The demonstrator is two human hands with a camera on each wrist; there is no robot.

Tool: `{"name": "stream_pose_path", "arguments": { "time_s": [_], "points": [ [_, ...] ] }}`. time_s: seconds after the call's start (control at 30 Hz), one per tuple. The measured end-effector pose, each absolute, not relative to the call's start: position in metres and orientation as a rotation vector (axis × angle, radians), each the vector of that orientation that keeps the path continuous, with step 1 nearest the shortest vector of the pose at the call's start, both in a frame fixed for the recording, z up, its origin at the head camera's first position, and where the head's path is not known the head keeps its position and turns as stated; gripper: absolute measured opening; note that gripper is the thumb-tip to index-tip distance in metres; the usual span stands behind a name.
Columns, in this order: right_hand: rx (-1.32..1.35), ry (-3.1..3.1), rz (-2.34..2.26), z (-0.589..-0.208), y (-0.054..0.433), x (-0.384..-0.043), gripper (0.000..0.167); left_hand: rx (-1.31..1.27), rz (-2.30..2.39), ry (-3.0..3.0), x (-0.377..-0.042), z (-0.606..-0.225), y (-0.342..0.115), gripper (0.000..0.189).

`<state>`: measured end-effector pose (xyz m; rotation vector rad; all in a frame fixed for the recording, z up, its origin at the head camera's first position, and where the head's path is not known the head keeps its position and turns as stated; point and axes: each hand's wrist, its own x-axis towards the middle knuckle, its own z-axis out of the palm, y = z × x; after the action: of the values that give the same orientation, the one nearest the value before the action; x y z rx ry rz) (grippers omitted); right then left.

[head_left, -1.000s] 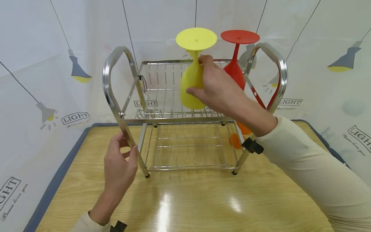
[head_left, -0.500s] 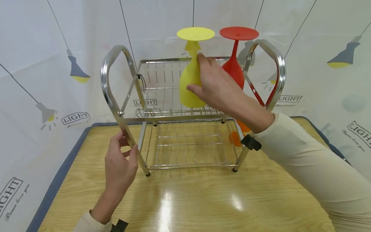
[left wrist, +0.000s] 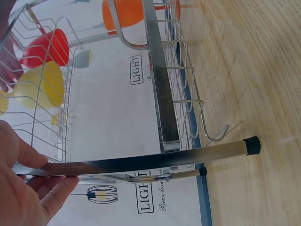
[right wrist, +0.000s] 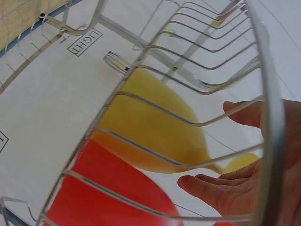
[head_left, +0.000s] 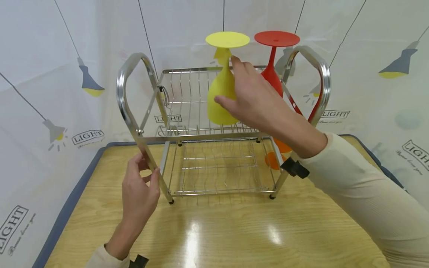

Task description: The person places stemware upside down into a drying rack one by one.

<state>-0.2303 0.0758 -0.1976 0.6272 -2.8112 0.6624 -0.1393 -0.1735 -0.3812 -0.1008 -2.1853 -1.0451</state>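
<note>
A yellow goblet (head_left: 219, 106) stands upside down on the upper tier of a metal dish rack (head_left: 201, 139), its round foot on top. My right hand (head_left: 258, 95) is around its bowl and stem; the right wrist view shows thumb (right wrist: 242, 113) and fingers (right wrist: 202, 188) spread apart, with a gap to the goblet. To the right stands a red goblet (head_left: 272, 76), also inverted and partly behind the hand. My left hand (head_left: 140, 190) pinches the rack's front left post between thumb and fingers, seen close in the left wrist view at the post (left wrist: 117, 163).
Something orange (head_left: 283, 146), likewise goblet-shaped (left wrist: 124, 14) in the left wrist view, is at the rack's lower right side. The rack stands on a wooden table (head_left: 228, 230) in front of a printed cloth (head_left: 83, 37). Tall curved handles (head_left: 122, 89) rise at both rack ends.
My right index finger has lifted a little and the right hand has shifted slightly right, off the yellow goblet's stem. The goblet and the left hand stay where they were.
</note>
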Motion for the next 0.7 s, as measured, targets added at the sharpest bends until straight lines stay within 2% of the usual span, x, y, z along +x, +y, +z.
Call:
{"name": "stream_pose_path", "arguments": {
  "time_s": [0.27,0.47,0.53,0.7],
  "points": [
    [0.654,-2.726,0.727,-0.183,0.09,-0.198,0.079,-0.098,-1.057,-2.189,-0.139,-0.383,-0.172,0.044],
    [0.708,-2.556,0.684,-0.215,0.124,-0.204,0.086,-0.102,-1.042,-2.206,-0.14,-0.382,-0.169,0.044],
    [0.721,-2.505,0.67,-0.222,0.132,-0.196,0.083,-0.104,-1.044,-2.209,-0.14,-0.382,-0.169,0.044],
    [0.729,-2.401,0.717,-0.212,0.133,-0.149,0.066,-0.101,-1.036,-2.215,-0.139,-0.382,-0.168,0.045]
  ]
}}
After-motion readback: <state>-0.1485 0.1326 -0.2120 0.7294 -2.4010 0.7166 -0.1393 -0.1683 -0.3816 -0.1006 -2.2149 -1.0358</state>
